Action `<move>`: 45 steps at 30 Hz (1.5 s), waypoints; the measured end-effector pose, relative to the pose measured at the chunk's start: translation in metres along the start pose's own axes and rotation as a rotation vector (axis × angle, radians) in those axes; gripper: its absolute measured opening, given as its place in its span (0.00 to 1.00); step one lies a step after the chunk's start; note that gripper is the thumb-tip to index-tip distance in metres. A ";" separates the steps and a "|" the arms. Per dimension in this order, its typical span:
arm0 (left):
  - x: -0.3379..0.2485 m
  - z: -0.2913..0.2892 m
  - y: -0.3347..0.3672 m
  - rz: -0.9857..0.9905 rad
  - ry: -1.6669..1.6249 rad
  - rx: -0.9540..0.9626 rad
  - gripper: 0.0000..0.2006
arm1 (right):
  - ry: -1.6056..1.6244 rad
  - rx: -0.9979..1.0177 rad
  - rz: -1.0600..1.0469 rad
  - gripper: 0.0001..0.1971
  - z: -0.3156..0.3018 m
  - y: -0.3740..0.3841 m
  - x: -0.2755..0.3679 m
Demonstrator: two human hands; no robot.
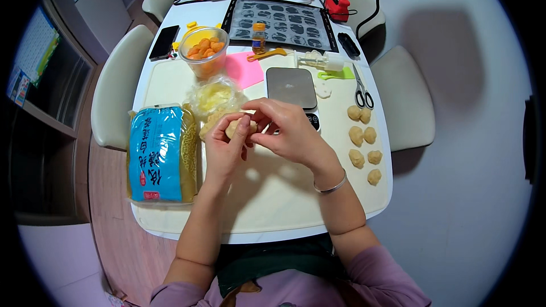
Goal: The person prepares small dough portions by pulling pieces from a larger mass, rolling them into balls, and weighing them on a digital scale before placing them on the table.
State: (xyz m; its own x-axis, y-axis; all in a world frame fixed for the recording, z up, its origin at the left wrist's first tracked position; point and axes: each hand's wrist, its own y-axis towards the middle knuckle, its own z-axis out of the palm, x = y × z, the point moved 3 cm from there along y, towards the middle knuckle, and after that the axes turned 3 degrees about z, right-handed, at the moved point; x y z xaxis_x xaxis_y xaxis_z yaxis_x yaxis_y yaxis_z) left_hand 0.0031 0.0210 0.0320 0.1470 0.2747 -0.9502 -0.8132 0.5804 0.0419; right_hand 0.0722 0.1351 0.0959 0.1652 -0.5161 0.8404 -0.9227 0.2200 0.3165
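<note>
Over the near middle of the pale mat (284, 193), my left hand (225, 146) is closed around a piece of pale yellow dough (232, 129). The fingers and thumb of my right hand (287, 131) are bent in against the same piece; their tips are partly hidden. Behind my left hand lies a larger lump of dough (208, 125), mostly covered by it. A crumpled clear plastic bag with something yellow in it (213, 98) sits just beyond. Past my right hand is a kitchen scale (291, 86), its front partly hidden. Several small dough balls (356, 135) stand in two rows at the right.
A blue and yellow package (162, 156) lies at left. Farther off are a tub of orange balls (203, 51), a pink sheet (243, 71), a small bottle (259, 38), scissors (360, 91), a phone (165, 42) and a lined baking tray (278, 23). Chairs (398, 96) flank the table.
</note>
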 end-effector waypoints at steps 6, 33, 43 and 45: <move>-0.004 -0.006 0.001 0.046 -0.176 -0.050 0.10 | -0.024 -0.108 -0.084 0.09 0.014 0.001 -0.002; -0.008 -0.032 0.014 -0.101 -1.036 -0.145 0.18 | 0.002 -0.340 0.000 0.02 -0.003 0.000 -0.033; -0.005 -0.014 0.003 -0.147 -0.817 -0.046 0.26 | 0.033 -0.344 0.223 0.05 -0.060 -0.021 -0.011; 0.012 -0.028 0.007 -0.097 -0.850 0.151 0.26 | -0.131 -0.079 0.084 0.09 -0.032 -0.012 0.009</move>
State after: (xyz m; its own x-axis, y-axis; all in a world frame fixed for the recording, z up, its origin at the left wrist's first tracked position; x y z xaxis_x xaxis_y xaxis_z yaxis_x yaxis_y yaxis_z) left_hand -0.0165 0.0069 0.0126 0.6316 0.6631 -0.4017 -0.7008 0.7099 0.0701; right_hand 0.0957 0.1542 0.1143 0.0372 -0.5955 0.8025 -0.9003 0.3286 0.2856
